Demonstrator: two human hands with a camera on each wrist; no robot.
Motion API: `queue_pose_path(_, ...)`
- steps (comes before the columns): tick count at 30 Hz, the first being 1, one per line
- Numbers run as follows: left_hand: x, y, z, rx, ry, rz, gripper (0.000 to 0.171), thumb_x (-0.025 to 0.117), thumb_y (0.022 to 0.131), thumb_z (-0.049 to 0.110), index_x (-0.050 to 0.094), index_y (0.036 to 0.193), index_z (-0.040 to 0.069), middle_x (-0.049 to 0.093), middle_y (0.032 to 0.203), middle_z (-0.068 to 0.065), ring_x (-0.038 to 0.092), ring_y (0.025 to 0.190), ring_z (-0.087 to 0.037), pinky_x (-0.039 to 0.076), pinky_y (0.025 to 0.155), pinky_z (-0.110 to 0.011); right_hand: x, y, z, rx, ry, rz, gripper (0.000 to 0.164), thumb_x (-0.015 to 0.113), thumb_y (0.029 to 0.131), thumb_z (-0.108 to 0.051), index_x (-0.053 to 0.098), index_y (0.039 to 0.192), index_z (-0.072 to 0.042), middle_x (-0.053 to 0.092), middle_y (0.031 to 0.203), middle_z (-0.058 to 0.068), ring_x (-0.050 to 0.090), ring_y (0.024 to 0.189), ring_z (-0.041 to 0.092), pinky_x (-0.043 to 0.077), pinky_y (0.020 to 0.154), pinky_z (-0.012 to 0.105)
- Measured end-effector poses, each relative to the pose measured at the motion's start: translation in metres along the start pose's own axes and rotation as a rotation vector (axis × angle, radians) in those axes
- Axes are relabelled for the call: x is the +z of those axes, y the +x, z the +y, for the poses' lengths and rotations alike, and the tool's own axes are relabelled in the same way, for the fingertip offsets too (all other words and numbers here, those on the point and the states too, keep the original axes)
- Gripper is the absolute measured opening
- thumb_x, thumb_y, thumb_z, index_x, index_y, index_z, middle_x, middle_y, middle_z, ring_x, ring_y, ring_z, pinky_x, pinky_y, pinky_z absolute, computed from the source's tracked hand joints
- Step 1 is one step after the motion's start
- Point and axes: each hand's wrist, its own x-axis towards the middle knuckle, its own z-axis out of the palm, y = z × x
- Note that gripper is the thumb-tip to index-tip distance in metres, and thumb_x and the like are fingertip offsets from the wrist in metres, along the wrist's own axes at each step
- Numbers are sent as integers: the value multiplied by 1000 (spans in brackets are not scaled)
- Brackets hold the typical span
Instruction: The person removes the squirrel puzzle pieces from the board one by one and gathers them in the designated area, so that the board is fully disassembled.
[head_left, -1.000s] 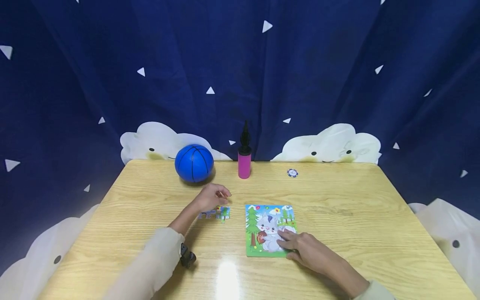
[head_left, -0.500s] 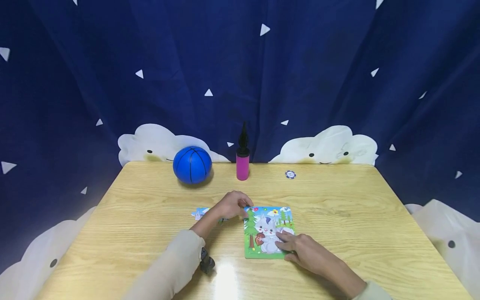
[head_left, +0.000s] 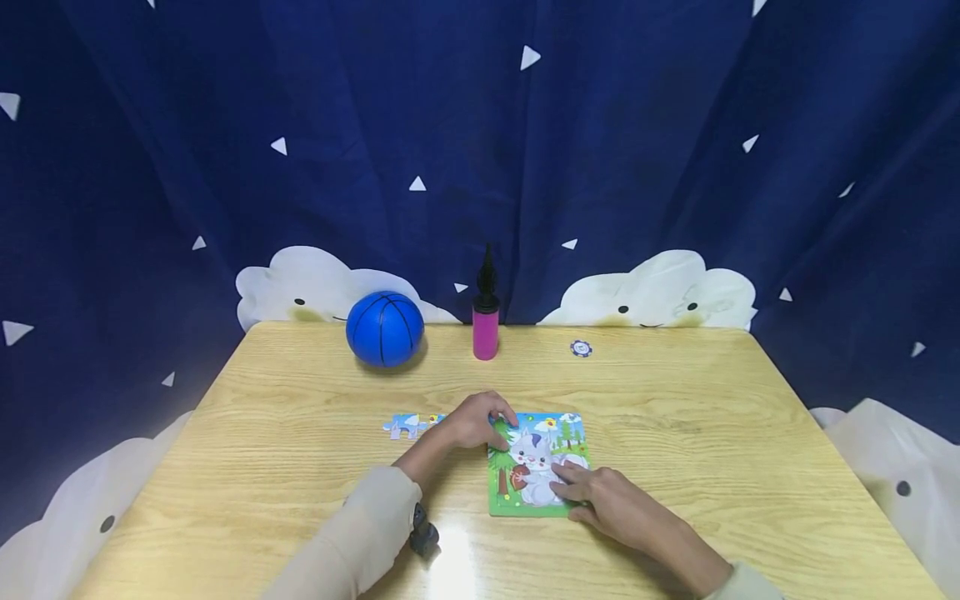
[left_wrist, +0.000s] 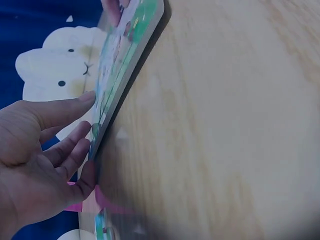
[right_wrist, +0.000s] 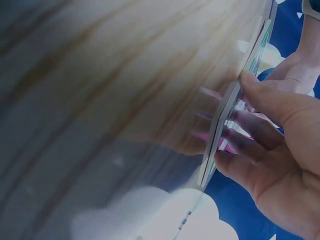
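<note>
In the head view, a square jigsaw puzzle (head_left: pixel 536 496) with a squirrel, fir trees and a green border lies flat on the table. My left hand (head_left: pixel 480 421) reaches over its upper left corner, thumb and forefinger spread apart. The left wrist view shows the thumb (left_wrist: pixel 82 102) at the board's face and the other fingers lined up close to its edge. On the lower right part of the picture, my right hand (head_left: pixel 611 500) rests with fingers spread. Loose jigsaw pieces (head_left: pixel 405 425) lie left of the board, partly hidden behind my left forearm.
A blue ball (head_left: pixel 385 329) stands at the back left of the wooden table (head_left: pixel 675 400). Right of it is an upright pink pump (head_left: pixel 485 333) with a black top. A round chip (head_left: pixel 581 348) lies further right. Dark blue curtain (head_left: pixel 480 125) hangs behind.
My left hand has moved right, from above the loose pieces to the board's upper left corner. My right hand has stayed on the puzzle.
</note>
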Motion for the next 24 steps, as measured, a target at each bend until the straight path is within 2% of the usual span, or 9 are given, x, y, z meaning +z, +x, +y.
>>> queue_pose_path(7,5,0,-1,8,58,-27,28,81,68,4,72,93,11,53,112,-3,47,110,-22,42,97,-39,0,0,0,-1,-7,1,39,69,83,-19,65,119,-5,56,133,16,58,117,33,51,90,46)
queue_pose_path(15,9,-2,0,-13,66,-37,27,80,69,4,71,92,13,50,117,-2,38,117,-23,38,102,-43,0,0,-2,6,-3,0,39,69,83,-18,65,119,-5,56,133,16,58,117,34,51,90,47)
queue_pose_path(24,9,-3,1,-26,94,-23,27,81,68,5,70,91,15,52,119,-4,39,118,-24,40,100,-41,0,0,-3,7,5,7,38,69,83,-17,65,118,-4,56,132,17,57,117,35,50,90,48)
